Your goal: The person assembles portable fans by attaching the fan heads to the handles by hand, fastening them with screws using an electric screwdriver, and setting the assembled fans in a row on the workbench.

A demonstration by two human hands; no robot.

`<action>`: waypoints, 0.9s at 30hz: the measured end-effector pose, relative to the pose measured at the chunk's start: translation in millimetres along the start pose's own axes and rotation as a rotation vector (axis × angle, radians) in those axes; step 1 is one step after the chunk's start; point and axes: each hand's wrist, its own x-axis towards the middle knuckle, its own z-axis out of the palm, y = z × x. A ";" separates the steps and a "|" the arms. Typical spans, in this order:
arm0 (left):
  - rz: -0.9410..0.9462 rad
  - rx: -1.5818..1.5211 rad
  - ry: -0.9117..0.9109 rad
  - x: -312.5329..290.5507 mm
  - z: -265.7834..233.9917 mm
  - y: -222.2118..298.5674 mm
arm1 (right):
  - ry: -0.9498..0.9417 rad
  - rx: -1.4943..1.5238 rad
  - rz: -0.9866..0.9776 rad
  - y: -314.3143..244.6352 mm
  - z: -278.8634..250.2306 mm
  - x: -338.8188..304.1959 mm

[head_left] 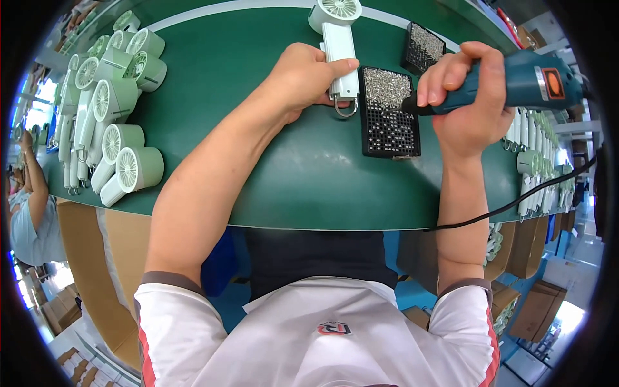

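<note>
My left hand (pixel 305 79) is closed around the white handle of a small handheld fan (pixel 340 48), near the middle of the green table. Its round grille points away from me, and a wire loop hangs from the near end of the handle. In my right hand (pixel 469 97) is a teal electric screwdriver (pixel 525 80), held sideways with its black nose pointing left. That nose is over the right edge of a black screw tray (pixel 391 132), whose far half is filled with silvery screws; the nearer holes look mostly dark. The screwdriver's bit cannot be made out.
A second black tray of screws (pixel 425 44) lies farther back. Pale green fans (pixel 140 169) are piled at the table's left, and more fans (pixel 532 161) stand at the right. A black cable (pixel 516 201) crosses the right front edge. Cardboard boxes (pixel 87 258) stand below; another person (pixel 35 213) is at far left.
</note>
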 end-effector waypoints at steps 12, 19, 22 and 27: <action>0.011 -0.015 0.005 -0.6 1.8 0.8 | 0.051 0.133 -0.136 2.0 30.4 -6.5; 0.026 0.011 -0.013 0.0 2.1 1.9 | 0.033 0.224 -0.193 9.7 32.6 -4.3; 0.022 0.008 0.000 2.7 2.8 -3.0 | 0.089 0.043 -0.129 8.1 35.6 -7.7; 0.017 0.026 -0.009 1.7 1.5 -0.2 | 0.062 0.031 -0.140 12.8 36.1 -8.2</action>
